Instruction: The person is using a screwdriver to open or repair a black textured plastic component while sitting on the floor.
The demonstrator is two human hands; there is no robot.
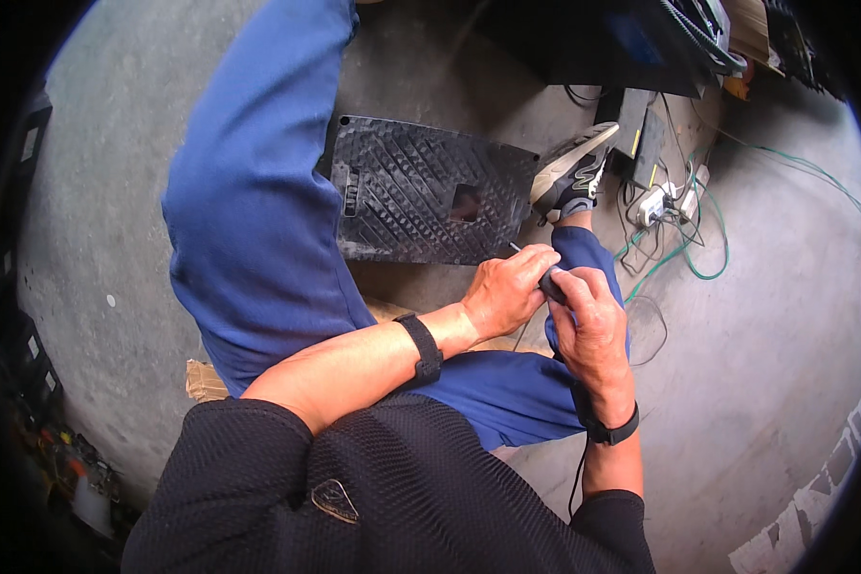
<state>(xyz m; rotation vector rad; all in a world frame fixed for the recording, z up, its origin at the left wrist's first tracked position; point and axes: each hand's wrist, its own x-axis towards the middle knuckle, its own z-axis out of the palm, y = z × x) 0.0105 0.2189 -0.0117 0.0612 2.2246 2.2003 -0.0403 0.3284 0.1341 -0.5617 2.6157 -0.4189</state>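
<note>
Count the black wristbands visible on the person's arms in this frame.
2. One wristband circles the left forearm just behind the left hand; the other sits on the right wrist below the right hand. None appears hidden.

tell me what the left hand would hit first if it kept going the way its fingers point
The left hand points right, toward the right hand, and already touches the small dark object pinched between them. That object comes first, then the right hand's fingers. Depth looks close, though unclear.
</note>
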